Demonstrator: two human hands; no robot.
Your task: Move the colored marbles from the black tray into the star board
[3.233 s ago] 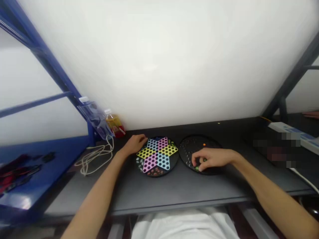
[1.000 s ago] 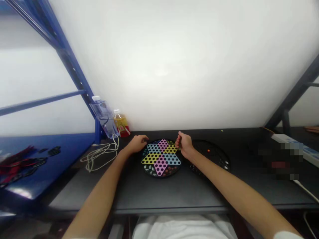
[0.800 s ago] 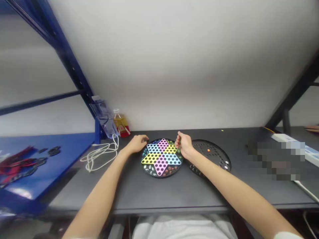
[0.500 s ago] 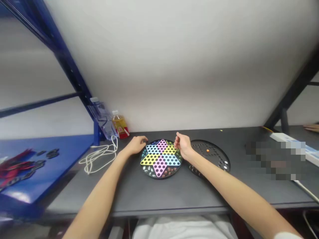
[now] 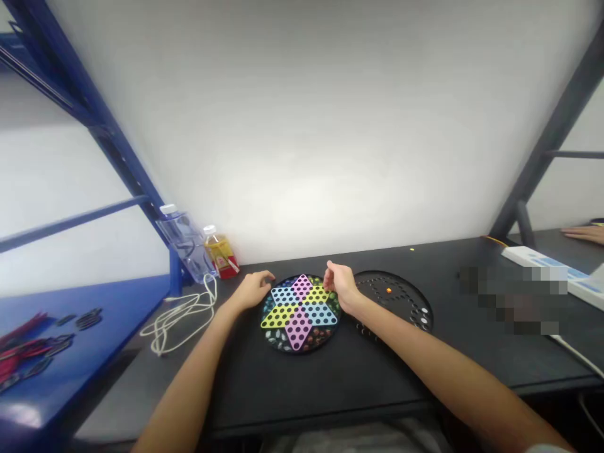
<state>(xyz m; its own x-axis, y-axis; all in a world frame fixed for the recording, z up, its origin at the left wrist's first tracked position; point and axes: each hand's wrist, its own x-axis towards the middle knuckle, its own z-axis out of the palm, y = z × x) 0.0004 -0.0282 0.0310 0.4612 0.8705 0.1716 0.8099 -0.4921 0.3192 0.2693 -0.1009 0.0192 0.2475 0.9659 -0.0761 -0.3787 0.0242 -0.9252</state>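
A round Chinese checkers board (image 5: 299,328) lies on the dark table, its star of pink, yellow and blue points pierced with holes. Small coloured pieces sit in the pockets around the star. My left hand (image 5: 252,290) rests by the board's upper left rim, fingers loosely bent and apart, holding nothing I can see. Over the board's right edge is my right hand (image 5: 341,287), its fingers curled in; whatever is inside them is hidden. Partly behind my right wrist lies a black round board (image 5: 406,303) with an orange cube (image 5: 389,290) and white pieces (image 5: 425,311) on it.
A clear bottle (image 5: 186,242) and a yellow-red bottle (image 5: 221,255) stand at the back left, near a coiled white cord (image 5: 184,314). At right lies a white power strip (image 5: 557,270) beside a blurred patch. Another person's hand (image 5: 585,234) shows at the far right.
The camera view has shifted, so the bottles and board appear slightly lower and further left. Both hands keep nearly the same places at the board. Another person's hand shows more at right.
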